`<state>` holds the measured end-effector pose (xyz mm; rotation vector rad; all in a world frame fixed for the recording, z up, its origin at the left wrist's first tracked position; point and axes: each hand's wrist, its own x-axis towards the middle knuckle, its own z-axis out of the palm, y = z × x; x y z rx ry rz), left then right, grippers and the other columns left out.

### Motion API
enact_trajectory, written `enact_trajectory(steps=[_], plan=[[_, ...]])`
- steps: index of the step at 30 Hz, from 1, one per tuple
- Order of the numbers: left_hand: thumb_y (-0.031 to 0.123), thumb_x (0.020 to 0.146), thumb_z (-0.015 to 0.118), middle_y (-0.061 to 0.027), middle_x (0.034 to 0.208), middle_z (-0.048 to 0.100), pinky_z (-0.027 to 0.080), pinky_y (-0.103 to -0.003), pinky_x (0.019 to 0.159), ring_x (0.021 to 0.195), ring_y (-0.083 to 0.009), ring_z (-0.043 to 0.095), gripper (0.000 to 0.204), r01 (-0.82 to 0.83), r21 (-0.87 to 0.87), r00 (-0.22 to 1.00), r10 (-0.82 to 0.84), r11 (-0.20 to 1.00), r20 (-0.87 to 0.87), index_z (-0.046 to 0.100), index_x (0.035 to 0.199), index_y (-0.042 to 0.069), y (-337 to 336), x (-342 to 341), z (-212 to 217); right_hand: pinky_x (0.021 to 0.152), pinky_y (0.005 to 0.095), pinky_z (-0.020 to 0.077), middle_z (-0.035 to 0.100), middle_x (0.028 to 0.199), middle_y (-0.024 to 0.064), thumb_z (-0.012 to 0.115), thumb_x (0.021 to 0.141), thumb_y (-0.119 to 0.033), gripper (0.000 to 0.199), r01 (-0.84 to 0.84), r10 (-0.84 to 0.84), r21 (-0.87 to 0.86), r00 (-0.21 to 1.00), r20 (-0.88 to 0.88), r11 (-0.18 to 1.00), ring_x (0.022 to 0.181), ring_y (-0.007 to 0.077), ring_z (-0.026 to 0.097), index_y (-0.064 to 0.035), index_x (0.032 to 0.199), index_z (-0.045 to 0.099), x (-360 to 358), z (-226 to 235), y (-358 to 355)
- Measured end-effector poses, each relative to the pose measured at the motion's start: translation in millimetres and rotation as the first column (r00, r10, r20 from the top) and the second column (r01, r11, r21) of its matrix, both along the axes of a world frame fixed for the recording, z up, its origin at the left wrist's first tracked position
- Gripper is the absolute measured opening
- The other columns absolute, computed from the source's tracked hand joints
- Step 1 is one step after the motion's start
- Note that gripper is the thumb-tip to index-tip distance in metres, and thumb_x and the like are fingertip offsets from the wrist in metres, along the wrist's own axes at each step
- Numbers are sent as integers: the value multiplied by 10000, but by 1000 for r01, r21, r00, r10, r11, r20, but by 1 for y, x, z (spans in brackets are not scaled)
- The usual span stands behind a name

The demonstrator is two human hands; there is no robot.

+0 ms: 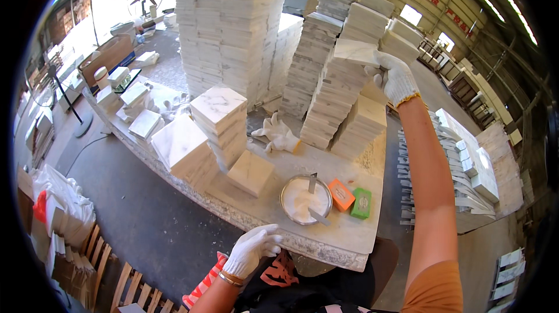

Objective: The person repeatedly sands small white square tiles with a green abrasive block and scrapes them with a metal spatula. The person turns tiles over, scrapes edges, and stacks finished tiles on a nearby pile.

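Marble tile (353, 51) tops stack (333, 99) beyond bowl (283, 203), long axis apparently sideways, extending left from right hand (396, 75); that hand nearer, fingers gripping tile's right end. Left hand (253, 250) near-left of bowl, fingers loosely bent, apparently empty.

Right glove (397, 75) white, knitted, yellow trim (407, 99) round cuff. Left glove (253, 250) white knit too, ribbed at wrist; brownish band (230, 279), bangle-like from here, just past cuff. Orange-brown short sleeve (434, 290) on right arm. Black clothing (349, 287) at front, orange-red print (280, 269).
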<state>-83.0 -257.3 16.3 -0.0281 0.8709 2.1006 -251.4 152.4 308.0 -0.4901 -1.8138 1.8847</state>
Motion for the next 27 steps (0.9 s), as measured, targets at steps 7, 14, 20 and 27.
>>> enact_trajectory(steps=[7,14,20,27], plan=[[271,1020,587,-173,1123,713,586,-348,782,892,-268,720,463,-33,-42,999,33,999,-7,541,1364,-36,-15,-11,-9,423,228,474,738,945,166,662,981,-184,239,-8,10,-17,997,76,1000,729,211,731,25,1095,649,-17,1,16],[269,1016,589,-172,1115,720,591,-350,769,886,-267,728,456,-40,-20,999,40,999,-2,554,1354,-36,-19,-13,-14,516,241,513,723,1090,155,641,996,-283,398,-22,-11,235,990,138,972,832,187,725,13,1262,626,-1,9,17],[258,1009,600,-170,1101,726,586,-351,755,873,-266,726,451,-117,-67,993,116,991,-30,559,1345,-39,-41,-19,-21,586,243,519,720,1121,160,677,960,-424,544,29,-107,472,985,138,881,821,171,705,-3,1300,624,37,29,20],[192,961,663,-135,1146,717,528,-296,839,954,-169,688,373,-412,-338,849,221,846,-480,647,1262,-27,-32,-45,14,585,301,504,697,1038,74,696,924,-478,643,-74,-110,649,965,239,757,838,141,649,-49,1395,605,36,13,6]])
